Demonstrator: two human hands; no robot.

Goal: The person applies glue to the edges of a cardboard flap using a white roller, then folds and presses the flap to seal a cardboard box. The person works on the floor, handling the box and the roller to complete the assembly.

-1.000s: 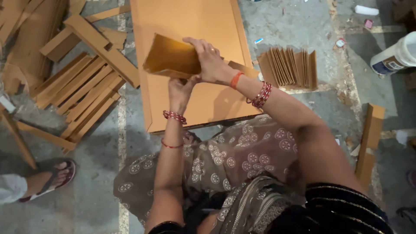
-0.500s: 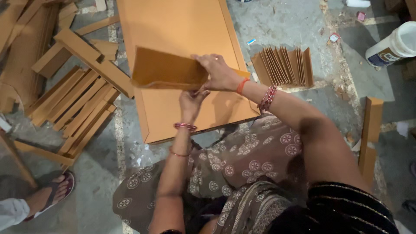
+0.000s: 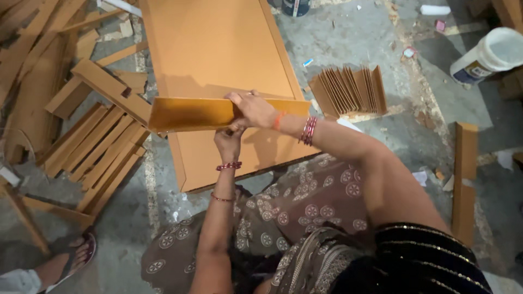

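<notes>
Even, warm overhead light, soft shadows, slight wide-angle edge distortion.

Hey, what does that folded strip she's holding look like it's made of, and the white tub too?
The folded strip looks like matte, yellow-brown paperboard: thin, creased lengthwise, same tone as the big sheet beneath. Right hand grips its top edge, left hand below. The white tub looks like smooth plastic, probably.
</notes>
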